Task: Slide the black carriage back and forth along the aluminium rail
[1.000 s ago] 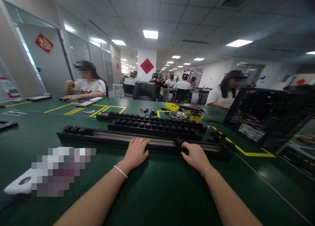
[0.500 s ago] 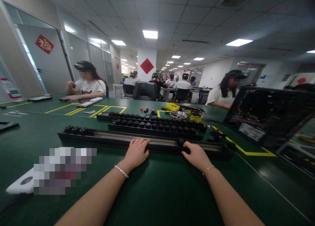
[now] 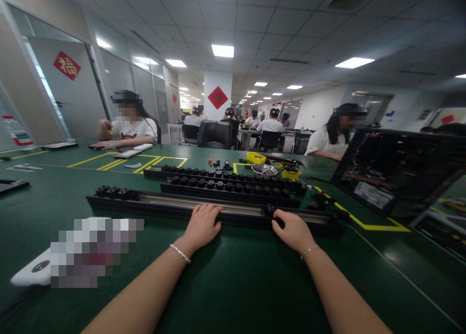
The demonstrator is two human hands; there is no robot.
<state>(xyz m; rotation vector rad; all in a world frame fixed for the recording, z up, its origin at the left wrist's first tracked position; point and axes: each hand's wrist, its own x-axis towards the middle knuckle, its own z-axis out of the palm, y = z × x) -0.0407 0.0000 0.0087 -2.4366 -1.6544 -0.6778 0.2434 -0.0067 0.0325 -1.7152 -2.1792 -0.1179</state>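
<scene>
A long black rail (image 3: 174, 208) with a pale inner channel lies across the green table before me. My left hand (image 3: 203, 227) is closed over its near wall, fingers on top and thumb at the front. Farther right, my right hand (image 3: 293, 229) has its fingers curled at the rail's near edge, thumb low on the front wall. Just left of those fingertips a small black round-topped piece (image 3: 270, 209) sits in the channel. Several similar black pieces (image 3: 112, 192) fill the rail's left end. What lies under the right fingers is partly hidden.
Behind are two more black rails (image 3: 233, 191) full of round pieces. A metal dish (image 3: 264, 169) and a yellow bin (image 3: 256, 158) stand farther back. A large open black case (image 3: 393, 174) is at right, a white device (image 3: 32, 271) at left. Co-workers sit across the table.
My right hand has shifted slightly to the right, leaving a little more of the small black piece visible. My left hand stays in place on the rail.
</scene>
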